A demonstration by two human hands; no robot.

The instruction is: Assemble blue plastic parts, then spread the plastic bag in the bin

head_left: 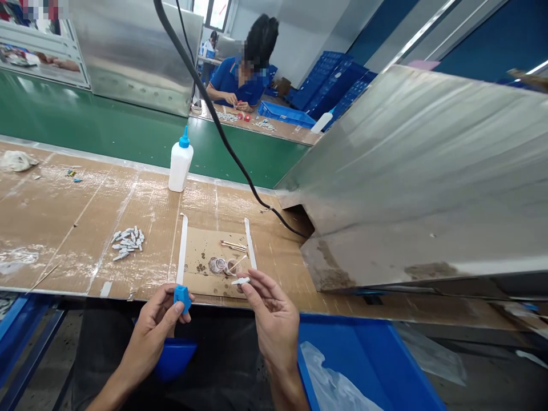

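My left hand (158,325) pinches a small blue plastic part (182,296) just below the near edge of the cardboard-covered bench (55,217). My right hand (269,314) holds a small white piece (240,281) between thumb and fingertips, a little to the right of the blue part. Just beyond both hands lies a cardboard square (205,257) with glue blobs and thin sticks on it, flanked by two white strips. A pile of small grey-white parts (127,242) lies to the left of it.
A white glue bottle (180,161) with a blue cap stands further back. A black cable (222,137) hangs across to a big metal housing (419,182) on the right. A blue bin (368,365) sits under my right arm. Another person works across the green belt (107,125).
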